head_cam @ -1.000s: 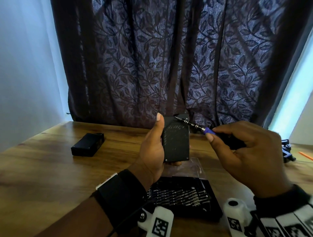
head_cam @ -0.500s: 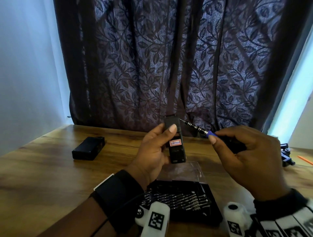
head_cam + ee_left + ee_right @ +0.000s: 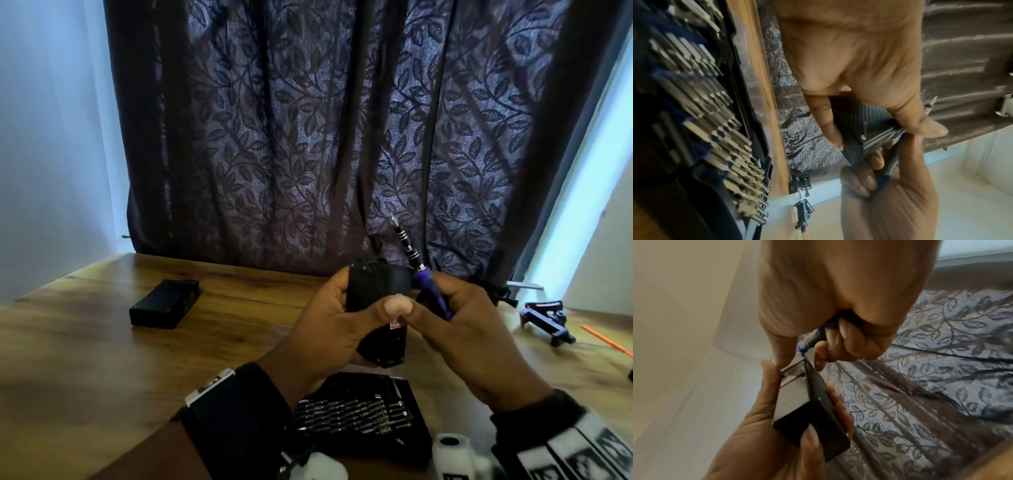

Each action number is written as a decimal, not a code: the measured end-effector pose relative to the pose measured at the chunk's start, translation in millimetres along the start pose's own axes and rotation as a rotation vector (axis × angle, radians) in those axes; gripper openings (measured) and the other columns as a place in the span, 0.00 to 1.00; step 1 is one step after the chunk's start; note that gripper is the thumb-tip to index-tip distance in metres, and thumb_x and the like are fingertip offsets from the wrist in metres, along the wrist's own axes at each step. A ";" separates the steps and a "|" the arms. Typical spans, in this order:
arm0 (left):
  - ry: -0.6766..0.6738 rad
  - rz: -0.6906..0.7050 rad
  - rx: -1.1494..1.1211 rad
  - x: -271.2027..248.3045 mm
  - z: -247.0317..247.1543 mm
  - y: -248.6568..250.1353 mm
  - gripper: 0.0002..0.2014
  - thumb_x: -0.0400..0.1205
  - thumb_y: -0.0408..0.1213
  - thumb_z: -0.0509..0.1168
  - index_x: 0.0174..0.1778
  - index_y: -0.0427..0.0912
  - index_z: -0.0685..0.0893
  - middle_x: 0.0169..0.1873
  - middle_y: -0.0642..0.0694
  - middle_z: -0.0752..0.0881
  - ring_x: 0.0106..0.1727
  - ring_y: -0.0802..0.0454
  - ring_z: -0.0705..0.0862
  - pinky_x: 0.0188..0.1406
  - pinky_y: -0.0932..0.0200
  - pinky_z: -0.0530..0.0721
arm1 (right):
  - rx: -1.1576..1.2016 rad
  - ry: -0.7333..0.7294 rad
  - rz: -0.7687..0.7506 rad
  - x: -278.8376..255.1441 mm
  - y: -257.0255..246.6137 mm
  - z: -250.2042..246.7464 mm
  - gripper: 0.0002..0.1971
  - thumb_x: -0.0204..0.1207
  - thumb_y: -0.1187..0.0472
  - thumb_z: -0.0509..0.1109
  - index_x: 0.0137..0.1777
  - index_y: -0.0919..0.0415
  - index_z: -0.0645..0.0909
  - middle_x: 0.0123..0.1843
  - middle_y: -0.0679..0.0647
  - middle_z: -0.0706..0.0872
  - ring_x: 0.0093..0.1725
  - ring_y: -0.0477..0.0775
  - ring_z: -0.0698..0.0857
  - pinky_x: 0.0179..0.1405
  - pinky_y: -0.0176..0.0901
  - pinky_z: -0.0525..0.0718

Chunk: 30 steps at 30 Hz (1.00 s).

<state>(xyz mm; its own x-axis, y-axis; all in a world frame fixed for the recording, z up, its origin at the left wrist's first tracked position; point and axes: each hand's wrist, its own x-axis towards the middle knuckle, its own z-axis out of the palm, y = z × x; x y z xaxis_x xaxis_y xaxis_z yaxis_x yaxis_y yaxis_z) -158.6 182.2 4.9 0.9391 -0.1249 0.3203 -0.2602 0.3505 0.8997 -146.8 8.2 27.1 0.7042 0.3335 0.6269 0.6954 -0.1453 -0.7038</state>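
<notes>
My left hand [image 3: 346, 318] grips a black box-shaped device [image 3: 376, 287] above the table, thumb across its front beside a small red label. The same black device [image 3: 813, 410] lies in the left hand's palm in the right wrist view. My right hand [image 3: 459, 329] holds a blue-handled precision screwdriver [image 3: 430, 291] in its curled fingers, the metal tip pointing up and away. The right thumb touches the device's face next to the left thumb. In the left wrist view the device [image 3: 853, 128] shows between the fingers of the left hand [image 3: 869, 97].
An open black case of screwdriver bits [image 3: 363, 414] lies on the wooden table [image 3: 102, 359] just below my hands. A second black box [image 3: 164, 304] sits at the left. A small black clamp [image 3: 548, 318] and an orange stick [image 3: 606, 341] lie at the right. A dark leaf-patterned curtain [image 3: 325, 137] hangs behind.
The left hand turned the device from its broad face to its narrow labelled side. The right hand moved in against it, and the screwdriver swung from pointing left to pointing up.
</notes>
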 end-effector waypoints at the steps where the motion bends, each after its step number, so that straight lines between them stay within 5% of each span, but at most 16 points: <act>1: 0.006 -0.022 0.020 -0.5 0.5 0.6 0.24 0.75 0.43 0.79 0.67 0.46 0.85 0.52 0.42 0.93 0.47 0.48 0.93 0.32 0.52 0.91 | 0.076 0.012 0.044 0.7 1.3 0.6 0.01 0.73 0.50 0.78 0.41 0.42 0.90 0.22 0.44 0.78 0.23 0.37 0.74 0.24 0.28 0.72; 5: 0.013 -0.065 0.058 -1.3 1.1 3.0 0.19 0.81 0.48 0.71 0.68 0.52 0.84 0.54 0.44 0.93 0.50 0.44 0.94 0.39 0.38 0.94 | 0.250 0.036 0.190 0.5 20.4 -3.1 0.29 0.63 0.35 0.84 0.42 0.63 0.86 0.23 0.46 0.67 0.22 0.46 0.62 0.21 0.36 0.62; 9: 0.050 -0.054 0.002 -0.8 2.0 6.2 0.13 0.89 0.43 0.64 0.67 0.46 0.86 0.52 0.41 0.94 0.47 0.45 0.93 0.35 0.49 0.94 | 0.353 0.018 0.227 -0.5 27.7 0.0 0.41 0.60 0.34 0.85 0.56 0.73 0.84 0.26 0.55 0.67 0.24 0.49 0.60 0.22 0.40 0.58; 13: 0.102 -0.022 0.018 -1.0 3.1 4.7 0.14 0.90 0.45 0.63 0.64 0.42 0.87 0.50 0.42 0.94 0.46 0.48 0.94 0.30 0.59 0.90 | 0.388 0.009 0.236 -1.2 31.6 4.0 0.47 0.61 0.35 0.86 0.58 0.80 0.79 0.31 0.66 0.63 0.25 0.50 0.59 0.23 0.41 0.58; 16: 0.136 -0.029 0.022 -2.2 3.3 4.9 0.16 0.90 0.49 0.62 0.63 0.42 0.88 0.49 0.41 0.94 0.44 0.48 0.94 0.27 0.59 0.88 | 0.408 0.001 0.255 -1.6 36.0 3.6 0.41 0.61 0.35 0.86 0.59 0.71 0.85 0.32 0.67 0.66 0.25 0.50 0.59 0.24 0.42 0.57; 19: 0.169 -0.016 0.016 -0.4 0.5 3.0 0.20 0.91 0.51 0.61 0.62 0.39 0.88 0.50 0.39 0.94 0.46 0.45 0.94 0.30 0.58 0.90 | 0.434 -0.037 0.265 -2.5 38.4 3.5 0.34 0.61 0.35 0.85 0.58 0.61 0.90 0.29 0.54 0.75 0.23 0.45 0.63 0.22 0.38 0.60; 22: 0.182 -0.011 0.016 0.3 -0.6 3.0 0.22 0.91 0.52 0.59 0.62 0.37 0.89 0.52 0.40 0.94 0.53 0.43 0.94 0.46 0.54 0.93 | 0.432 -0.050 0.279 -2.4 39.8 4.9 0.37 0.61 0.34 0.85 0.60 0.63 0.89 0.28 0.48 0.78 0.23 0.42 0.66 0.21 0.35 0.64; 25: 0.185 -0.027 -0.008 0.9 -0.9 4.3 0.23 0.93 0.50 0.57 0.61 0.37 0.90 0.49 0.41 0.95 0.47 0.48 0.95 0.38 0.58 0.91 | 0.465 -0.030 0.295 -2.6 39.3 5.9 0.39 0.62 0.36 0.85 0.62 0.69 0.85 0.28 0.47 0.80 0.22 0.40 0.68 0.21 0.33 0.65; 30: 0.213 -0.048 0.068 0.3 0.1 3.5 0.17 0.93 0.50 0.57 0.58 0.48 0.91 0.45 0.52 0.95 0.45 0.52 0.95 0.35 0.52 0.94 | 0.538 0.006 0.375 -1.7 36.5 6.8 0.23 0.75 0.50 0.74 0.58 0.71 0.84 0.28 0.53 0.79 0.18 0.39 0.70 0.17 0.30 0.67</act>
<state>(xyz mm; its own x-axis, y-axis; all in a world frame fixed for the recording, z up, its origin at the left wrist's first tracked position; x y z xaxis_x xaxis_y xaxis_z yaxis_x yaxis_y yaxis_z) -159.2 183.4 8.2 0.9750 0.0616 0.2135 -0.2222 0.2848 0.9325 -123.6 8.7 -2.0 0.8866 0.3457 0.3074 0.2349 0.2361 -0.9429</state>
